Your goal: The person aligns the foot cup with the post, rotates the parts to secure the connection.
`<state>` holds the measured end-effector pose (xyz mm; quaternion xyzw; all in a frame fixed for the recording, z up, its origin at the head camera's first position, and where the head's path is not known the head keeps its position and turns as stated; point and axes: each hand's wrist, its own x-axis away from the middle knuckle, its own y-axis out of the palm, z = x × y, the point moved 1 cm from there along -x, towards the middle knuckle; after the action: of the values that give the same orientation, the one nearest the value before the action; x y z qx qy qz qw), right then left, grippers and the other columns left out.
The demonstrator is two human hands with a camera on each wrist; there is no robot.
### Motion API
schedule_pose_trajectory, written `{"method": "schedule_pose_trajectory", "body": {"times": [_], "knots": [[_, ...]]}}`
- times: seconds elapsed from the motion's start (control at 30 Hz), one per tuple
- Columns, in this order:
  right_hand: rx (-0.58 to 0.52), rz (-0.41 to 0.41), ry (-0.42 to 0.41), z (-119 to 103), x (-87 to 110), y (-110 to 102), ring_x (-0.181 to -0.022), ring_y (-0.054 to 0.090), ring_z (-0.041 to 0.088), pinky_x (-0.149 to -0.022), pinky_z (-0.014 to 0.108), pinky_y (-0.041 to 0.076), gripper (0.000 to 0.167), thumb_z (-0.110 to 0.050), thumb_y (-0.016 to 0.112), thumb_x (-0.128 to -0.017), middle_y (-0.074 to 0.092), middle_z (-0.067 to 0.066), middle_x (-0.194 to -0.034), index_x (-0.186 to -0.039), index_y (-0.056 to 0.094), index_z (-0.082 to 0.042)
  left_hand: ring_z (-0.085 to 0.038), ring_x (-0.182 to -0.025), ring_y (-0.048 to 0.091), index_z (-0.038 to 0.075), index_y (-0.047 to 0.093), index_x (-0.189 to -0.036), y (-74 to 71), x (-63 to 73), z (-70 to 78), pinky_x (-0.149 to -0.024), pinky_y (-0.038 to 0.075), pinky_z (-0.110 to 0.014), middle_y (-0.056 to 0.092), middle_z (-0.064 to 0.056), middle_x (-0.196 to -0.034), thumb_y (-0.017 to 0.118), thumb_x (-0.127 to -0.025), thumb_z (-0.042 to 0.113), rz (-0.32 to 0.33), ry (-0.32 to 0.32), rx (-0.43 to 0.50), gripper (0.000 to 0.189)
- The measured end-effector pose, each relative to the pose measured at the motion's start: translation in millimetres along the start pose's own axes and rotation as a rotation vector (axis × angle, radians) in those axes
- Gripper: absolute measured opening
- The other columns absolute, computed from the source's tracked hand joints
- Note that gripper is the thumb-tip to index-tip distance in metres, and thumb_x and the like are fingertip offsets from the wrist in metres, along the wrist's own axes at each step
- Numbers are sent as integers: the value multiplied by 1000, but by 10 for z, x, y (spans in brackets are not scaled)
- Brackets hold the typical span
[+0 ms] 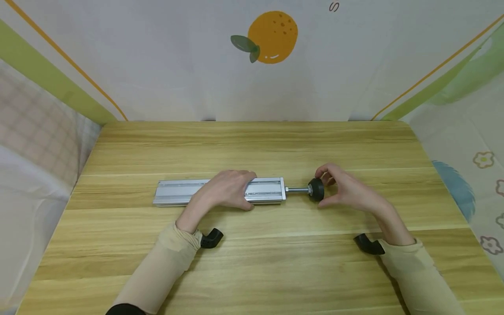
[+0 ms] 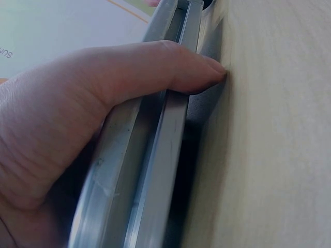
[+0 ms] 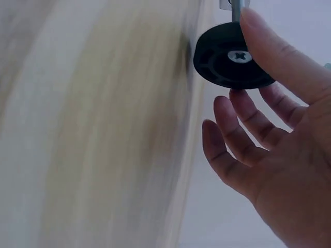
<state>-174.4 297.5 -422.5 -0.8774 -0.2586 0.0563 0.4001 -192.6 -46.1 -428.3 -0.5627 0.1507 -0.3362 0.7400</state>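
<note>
A silver aluminium profile lies lengthwise across the wooden table. Over its right half my left hand grips it, fingers on the far side and thumb on the near side; the thumb crosses the slotted side in the left wrist view. From the profile's right end plate sticks out a threaded rod with a nut, ending in a round black levelling foot. My right hand holds the foot's rim between thumb and index finger, the other fingers curved beside it. A cross-head screw shows in the foot's underside.
The wooden table extends around both hands. Behind it hangs a pale curtain printed with an orange. A black curved piece sits at each cuff, the left piece and the right piece.
</note>
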Motion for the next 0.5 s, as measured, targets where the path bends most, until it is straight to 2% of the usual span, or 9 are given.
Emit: {"method": "schedule_pose_trajectory", "body": {"times": [0.2, 0.37, 0.5], "knots": [[-5, 3, -2, 4, -4, -2, -107, 59, 22, -94, 37, 53, 65, -20, 92, -75, 63, 7, -121, -127, 55, -9, -15, -85, 61, 12, 61, -122, -2, -1, 3, -87, 56, -39, 69, 2, -103, 83, -74, 41, 1, 3, 4, 60], [39, -25, -20, 33, 27, -37, -106, 61, 20, -89, 35, 53, 52, -25, 79, -90, 68, 5, -119, -136, 59, -10, -15, -84, 60, 12, 61, -120, 0, -8, -1, -86, 55, -39, 69, 2, -102, 83, -74, 40, 5, 7, 0, 58], [84, -58, -10, 48, 45, -52, -108, 63, 18, -90, 32, 53, 51, -30, 67, -99, 68, 5, -124, -145, 57, -11, -15, -84, 59, 12, 61, -118, -2, -6, 0, -85, 55, -39, 68, 2, -100, 83, -74, 40, 4, 3, -3, 57]]}}
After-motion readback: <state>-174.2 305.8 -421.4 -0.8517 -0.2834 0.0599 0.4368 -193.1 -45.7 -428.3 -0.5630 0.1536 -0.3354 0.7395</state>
